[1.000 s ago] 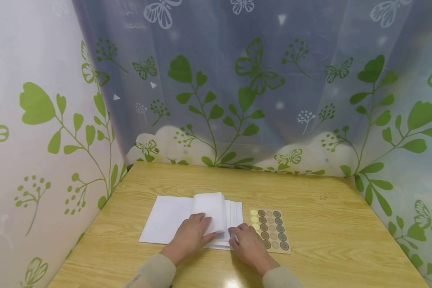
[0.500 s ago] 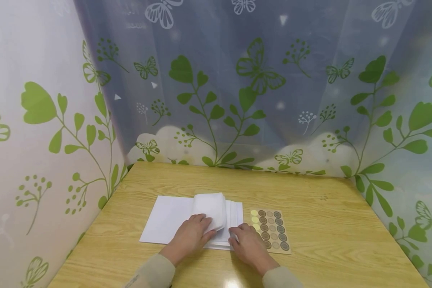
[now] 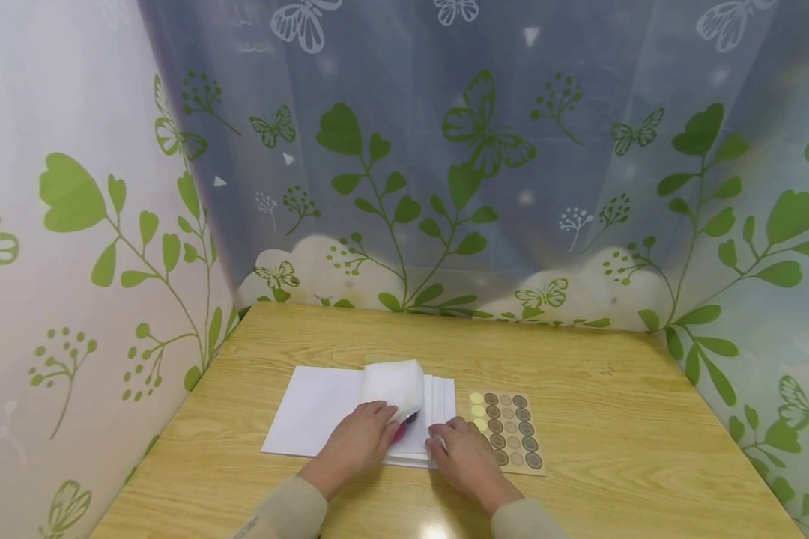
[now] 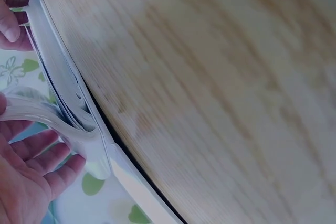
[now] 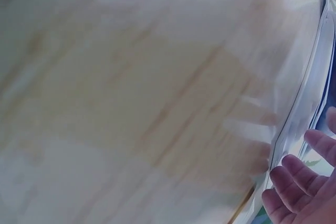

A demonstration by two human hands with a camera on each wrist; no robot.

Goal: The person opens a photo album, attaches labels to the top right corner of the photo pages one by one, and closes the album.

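A stack of white paper sheets (image 3: pixel 350 408) is lying on the wooden table (image 3: pixel 613 419), near its front edge. The top sheet (image 3: pixel 392 385) is curling over from the right side of the stack, forming a rolled fold above the sheets beneath.

The left hand (image 3: pixel 360 442) is resting on the stack with its fingers extended, pressing against the lower part of the folded top sheet. A small red and dark object is showing just past its fingertips, too small to identify.

The right hand (image 3: pixel 461 449) is lying on the right front corner of the stack, fingers relaxed and touching the edges of the sheets. The two hands are sitting close together but not touching.

A sticker sheet (image 3: pixel 505 430) with rows of round stickers is lying just beside the stack, on the right, next to the right hand.
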